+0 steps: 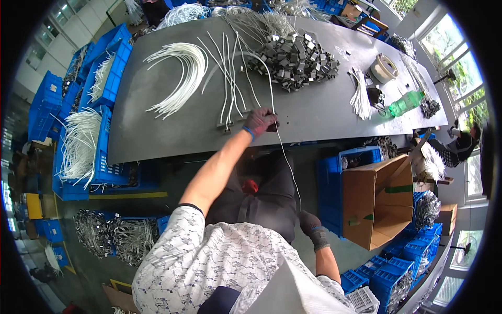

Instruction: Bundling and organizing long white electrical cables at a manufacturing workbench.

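My left hand (261, 121), in a dark reddish glove with a blue cuff, is closed at the near edge of the grey table (157, 138). It pinches a white tube (270, 83) that arches back toward a pile of small dark metal pieces (298, 60). From this hand a thin pale wire (289, 165) runs down to my right hand (310, 223), which is low beside my right thigh in a grey glove. Its fingers look closed round the wire's end, partly hidden. Several loose white tubes (226, 78) lie left of the pile.
A curved bundle of white tubes (191, 65) lies on the table's left. At its right are a short white bundle (360, 97), a green bottle (407, 103) and a round tub (384, 68). Blue crates (107, 152) flank the left; an open cardboard box (361, 199) stands right.
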Motion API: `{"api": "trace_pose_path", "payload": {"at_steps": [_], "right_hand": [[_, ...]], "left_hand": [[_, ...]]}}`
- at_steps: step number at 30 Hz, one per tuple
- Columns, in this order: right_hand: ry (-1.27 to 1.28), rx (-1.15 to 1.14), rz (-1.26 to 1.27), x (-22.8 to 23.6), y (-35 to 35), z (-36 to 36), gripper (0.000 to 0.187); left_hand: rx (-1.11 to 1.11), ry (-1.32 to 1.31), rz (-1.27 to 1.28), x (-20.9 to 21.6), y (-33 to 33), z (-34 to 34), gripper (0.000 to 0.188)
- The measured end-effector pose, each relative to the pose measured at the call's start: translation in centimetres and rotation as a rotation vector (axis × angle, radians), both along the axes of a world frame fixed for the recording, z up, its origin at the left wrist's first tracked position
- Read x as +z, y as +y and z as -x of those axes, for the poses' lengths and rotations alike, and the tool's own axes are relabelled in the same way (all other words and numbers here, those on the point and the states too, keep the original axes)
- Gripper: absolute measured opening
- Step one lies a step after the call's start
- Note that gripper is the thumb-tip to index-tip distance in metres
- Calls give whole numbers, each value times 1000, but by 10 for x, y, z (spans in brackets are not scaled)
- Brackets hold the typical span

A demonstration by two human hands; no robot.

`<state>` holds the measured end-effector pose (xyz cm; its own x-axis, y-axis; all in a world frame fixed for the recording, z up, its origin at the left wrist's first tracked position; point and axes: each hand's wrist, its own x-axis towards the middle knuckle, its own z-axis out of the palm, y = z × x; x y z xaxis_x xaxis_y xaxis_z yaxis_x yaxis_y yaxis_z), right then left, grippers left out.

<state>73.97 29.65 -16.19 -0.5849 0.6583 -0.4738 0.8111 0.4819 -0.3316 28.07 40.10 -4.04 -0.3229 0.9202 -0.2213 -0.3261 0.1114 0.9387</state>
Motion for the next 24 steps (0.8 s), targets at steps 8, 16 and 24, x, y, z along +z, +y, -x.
{"api": "trace_pose_path", "payload": {"at_steps": [8, 16, 24], "right_hand": [[313, 142, -77, 76, 68, 95, 21], [809, -571, 738, 145, 74, 170, 31], [1170, 186, -200, 134, 103, 213, 39]], "left_hand": [[-41, 79, 35, 19, 3, -20, 20], [-37, -239, -63, 29, -26, -21, 24], [-301, 157, 3, 55, -61, -48, 28]]}}
